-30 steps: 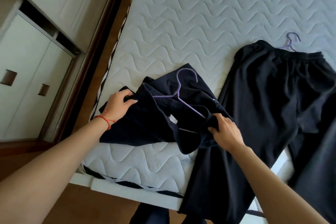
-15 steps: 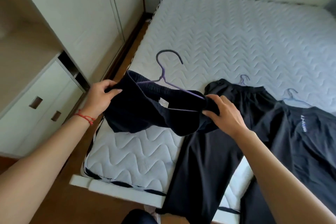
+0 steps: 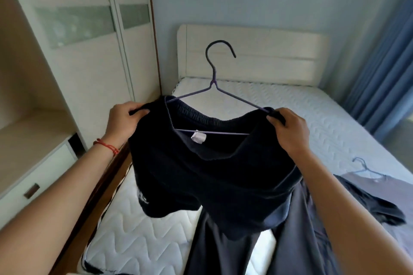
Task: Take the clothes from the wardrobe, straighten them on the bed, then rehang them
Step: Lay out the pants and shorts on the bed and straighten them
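Note:
Dark navy shorts (image 3: pixel 214 169) hang in the air above the bed on a purple wire hanger (image 3: pixel 213 87), its hook pointing up. My left hand (image 3: pixel 125 120) pinches the left end of the waistband and my right hand (image 3: pixel 288 131) grips the right end, where the hanger's arm meets the cloth. A white label shows inside the waistband. Below, dark trousers (image 3: pixel 234 250) lie flat on the mattress (image 3: pixel 143 239), partly hidden by the shorts. A dark T-shirt (image 3: pixel 368 190) on its own hanger lies to the right.
The wardrobe (image 3: pixel 73 69) stands along the left, with an open shelf bay and drawers (image 3: pixel 33 187) low down. A cream headboard (image 3: pixel 252 56) is at the far end. Blue curtains (image 3: pixel 384 62) hang on the right. A narrow wooden floor strip runs between bed and wardrobe.
Both hands have lifted the shorts and hanger off the mattress to chest height. My view has swung up from the bed toward the headboard.

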A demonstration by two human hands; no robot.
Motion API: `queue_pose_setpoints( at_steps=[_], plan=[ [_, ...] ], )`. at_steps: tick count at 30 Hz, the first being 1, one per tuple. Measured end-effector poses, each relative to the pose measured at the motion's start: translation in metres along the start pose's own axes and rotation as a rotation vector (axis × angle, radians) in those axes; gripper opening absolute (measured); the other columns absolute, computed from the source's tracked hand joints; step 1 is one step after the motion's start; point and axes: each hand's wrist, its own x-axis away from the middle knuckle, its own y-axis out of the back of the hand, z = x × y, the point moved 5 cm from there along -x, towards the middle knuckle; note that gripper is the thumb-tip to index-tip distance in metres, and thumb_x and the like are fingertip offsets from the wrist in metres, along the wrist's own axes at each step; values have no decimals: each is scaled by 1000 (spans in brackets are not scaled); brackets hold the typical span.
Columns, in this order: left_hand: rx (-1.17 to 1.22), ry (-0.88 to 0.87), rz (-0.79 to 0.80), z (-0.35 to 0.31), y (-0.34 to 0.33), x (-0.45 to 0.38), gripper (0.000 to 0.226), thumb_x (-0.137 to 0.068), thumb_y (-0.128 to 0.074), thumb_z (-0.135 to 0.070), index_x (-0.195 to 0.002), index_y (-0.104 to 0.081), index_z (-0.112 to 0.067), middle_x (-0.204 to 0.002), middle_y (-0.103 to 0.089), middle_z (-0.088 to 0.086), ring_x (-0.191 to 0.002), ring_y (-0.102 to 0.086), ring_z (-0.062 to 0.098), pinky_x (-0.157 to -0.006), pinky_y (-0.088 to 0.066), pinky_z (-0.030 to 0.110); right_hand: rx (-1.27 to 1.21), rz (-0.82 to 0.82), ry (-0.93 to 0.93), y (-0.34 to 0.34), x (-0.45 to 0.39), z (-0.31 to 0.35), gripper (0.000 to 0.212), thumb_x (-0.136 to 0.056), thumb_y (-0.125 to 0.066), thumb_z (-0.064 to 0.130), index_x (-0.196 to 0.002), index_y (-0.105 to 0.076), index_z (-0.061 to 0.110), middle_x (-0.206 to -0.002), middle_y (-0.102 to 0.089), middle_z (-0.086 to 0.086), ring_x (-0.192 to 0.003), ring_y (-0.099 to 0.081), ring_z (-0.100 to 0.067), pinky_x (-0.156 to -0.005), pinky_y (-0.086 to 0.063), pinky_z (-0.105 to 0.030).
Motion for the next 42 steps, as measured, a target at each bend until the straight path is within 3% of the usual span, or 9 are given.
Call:
queue_pose_setpoints(
  at_steps=[5, 10, 13, 16, 19, 27, 32, 38, 42],
  plan=[
    [-3, -24, -12, -24, 28, -1, 26, -84, -61, -4, -109, -65, 4, -110, -67, 21, -99, -61, 21, -72, -39, -8, -91, -29, -59, 48, -8, 9, 14, -87, -59, 27, -94, -66, 17, -82, -60, 5, -83, -54, -18, -72, -38, -30],
    [-82, -70, 165, -56, 35, -1, 43, -79, -61, 8, -119, -60, -8, -118, -63, 11, -115, -56, 25, -101, -42, 34, -124, -10, -48, 69, -16, 20, 8, -83, -62, 31, -88, -66, 26, -79, -65, 1, -83, -59, -23, -73, -44, -35],
    [-145, -204, 245, -87, 29, 4, 44, -79, -61, 4, -120, -59, -13, -112, -60, 1, -107, -53, 15, -99, -38, 28, -162, 17, -34, 72, -18, 25, 3, -81, -64, 32, -84, -64, 34, -79, -66, 4, -85, -62, -24, -82, -49, -41],
    [-204, -243, 246, -101, 28, 8, 17, -81, -66, -10, -90, -65, -25, -92, -63, -5, -96, -56, 15, -89, -38, 25, -167, 58, -5, 70, -13, 30, 6, -81, -64, 31, -83, -62, 36, -79, -65, 5, -88, -62, -25, -83, -49, -42],
    [-181, -208, 172, -98, 32, 10, 16, -82, -67, -16, -73, -63, -28, -76, -62, -6, -87, -60, 20, -82, -40, 26, -91, 109, 42, 64, -8, 34, 10, -84, -62, 32, -94, -63, 33, -89, -68, 0, -92, -61, -26, -85, -49, -43],
    [-165, -276, -103, -130, 58, 9, 16, -80, -69, -20, -88, -72, -7, -93, -72, 13, -91, -63, 27, -85, -48, 35, 78, -87, 331, 69, 4, 67, 40, -87, -54, 24, -126, -54, 14, -124, -57, -8, -117, -48, -26, -102, -36, -40],
    [-172, -238, -214, -140, 77, 0, 17, -80, -68, -23, -89, -72, -9, -96, -72, 11, -97, -63, 27, -85, -46, 34, 317, -70, 675, 43, 20, 86, 38, -73, -53, 19, -108, -67, 17, -117, -65, -1, -118, -51, -23, -100, -36, -39],
    [-104, -238, -169, -141, 92, -6, 15, -78, -70, -21, -87, -72, -9, -93, -71, 11, -94, -64, 27, -91, -49, 41, 597, -230, 772, 42, 6, 78, 17, -74, -65, 28, -89, -71, 22, -86, -67, 3, -96, -46, -19, -90, -33, -33],
    [-92, -227, -141, -140, 96, -9, 7, -77, -72, -20, -79, -72, -14, -84, -70, 8, -91, -64, 28, -90, -50, 41, 450, -226, 711, 62, -6, 84, 27, -83, -50, 33, -81, -68, 14, -85, -62, -6, -86, -48, -24, -78, -45, -38]
  ],
)
